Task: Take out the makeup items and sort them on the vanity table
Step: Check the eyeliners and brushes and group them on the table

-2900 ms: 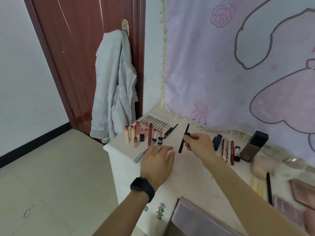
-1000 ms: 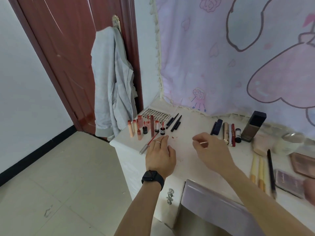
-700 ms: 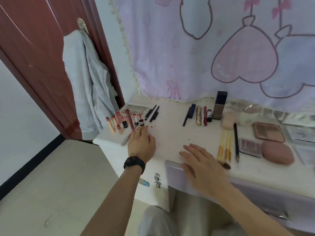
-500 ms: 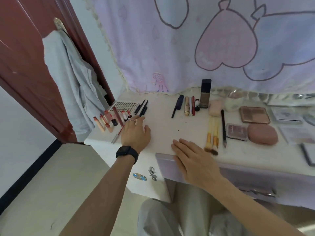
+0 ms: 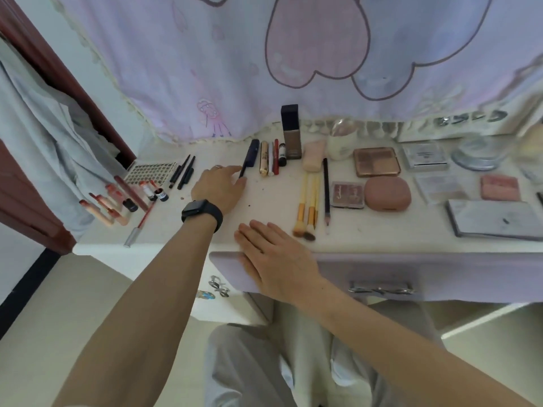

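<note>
**A:** Fig. key: L hand [image 5: 219, 186]?
**B:** Fingers straight, nothing held. Index tip against near end of slim dark-navy mascara tube [image 5: 250, 152], which lies on white bench [image 5: 264, 207], centre-far.
**A:** R hand [image 5: 276, 259]?
**B:** Palm down, fingers wide and flat on bench's near edge, holding nothing.
**A:** Other items?
**B:** Pink-and-red lipstick tubes [image 5: 117, 201] at far left. Gold-handled brushes [image 5: 308, 207] w/ long black pencil [image 5: 325, 189] just right of hands. Tall brown foundation bottle [image 5: 291, 132] upright at far edge. Pink oval compact [image 5: 387, 193] further right.
</note>
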The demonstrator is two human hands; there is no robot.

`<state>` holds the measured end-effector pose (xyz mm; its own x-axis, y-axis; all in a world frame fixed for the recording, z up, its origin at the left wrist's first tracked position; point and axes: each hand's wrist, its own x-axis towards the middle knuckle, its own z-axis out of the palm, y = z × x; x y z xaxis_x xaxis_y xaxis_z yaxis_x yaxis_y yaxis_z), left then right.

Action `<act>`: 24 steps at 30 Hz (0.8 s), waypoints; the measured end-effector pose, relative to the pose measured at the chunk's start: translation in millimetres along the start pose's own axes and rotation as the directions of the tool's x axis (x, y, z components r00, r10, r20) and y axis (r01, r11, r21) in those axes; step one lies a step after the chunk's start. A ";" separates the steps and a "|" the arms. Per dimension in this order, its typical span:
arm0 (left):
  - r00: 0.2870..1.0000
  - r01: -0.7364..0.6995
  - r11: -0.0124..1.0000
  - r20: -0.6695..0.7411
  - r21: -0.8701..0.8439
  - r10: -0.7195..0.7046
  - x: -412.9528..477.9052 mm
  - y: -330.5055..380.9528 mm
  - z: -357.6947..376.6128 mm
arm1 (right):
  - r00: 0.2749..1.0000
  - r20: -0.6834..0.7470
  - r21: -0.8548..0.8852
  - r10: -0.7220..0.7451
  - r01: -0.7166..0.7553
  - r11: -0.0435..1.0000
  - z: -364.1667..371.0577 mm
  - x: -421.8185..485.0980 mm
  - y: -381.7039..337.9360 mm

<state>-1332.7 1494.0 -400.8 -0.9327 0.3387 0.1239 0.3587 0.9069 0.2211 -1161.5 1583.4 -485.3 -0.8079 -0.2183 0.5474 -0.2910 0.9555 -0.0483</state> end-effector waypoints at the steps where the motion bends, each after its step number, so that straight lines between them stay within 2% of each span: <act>1: 1.000 0.020 1.000 -0.019 0.003 -0.020 -0.9 3.1 1.0 | 1.000 -0.001 0.010 0.000 0.000 1.000 0.1 -0.5 0.2; 8: 0.968 0.232 0.971 -0.112 0.060 -0.224 -6.3 8.1 -3.5 | 1.000 -0.022 0.040 0.008 -0.008 0.999 0.8 -3.0 1.0; 10: 0.945 0.291 0.957 -0.153 -0.005 -0.288 -9.5 2.0 -8.1 | 1.000 -0.020 0.037 0.009 -0.008 0.999 0.5 -3.2 1.2; 13: 0.912 0.335 0.918 -0.169 -0.213 -0.373 -18.5 -10.8 -14.5 | 0.999 -0.037 0.027 0.004 -0.003 1.000 2.8 -4.4 1.7; 15: 0.907 0.312 0.874 -0.157 -0.373 -0.391 -26.0 -16.2 -18.8 | 0.999 -0.051 0.020 0.007 -0.006 1.000 5.4 -5.7 3.1; 18: 0.908 0.222 0.748 -0.146 -0.626 -0.392 -43.6 -22.4 -23.0 | 0.999 -0.047 0.028 0.012 -0.011 1.000 6.2 -5.3 3.6; 24: 0.913 0.088 0.643 -0.197 -0.761 -0.358 -102.5 -22.7 -20.2 | 0.996 0.054 0.115 0.077 -0.083 0.990 -11.5 1.2 -0.5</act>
<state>-1244.5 1433.6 -398.9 -0.9723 -0.0650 0.2244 0.1769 0.4225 0.8889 -1156.5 1584.9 -475.0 -0.8545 -0.1544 0.4960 -0.2800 0.9412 -0.1893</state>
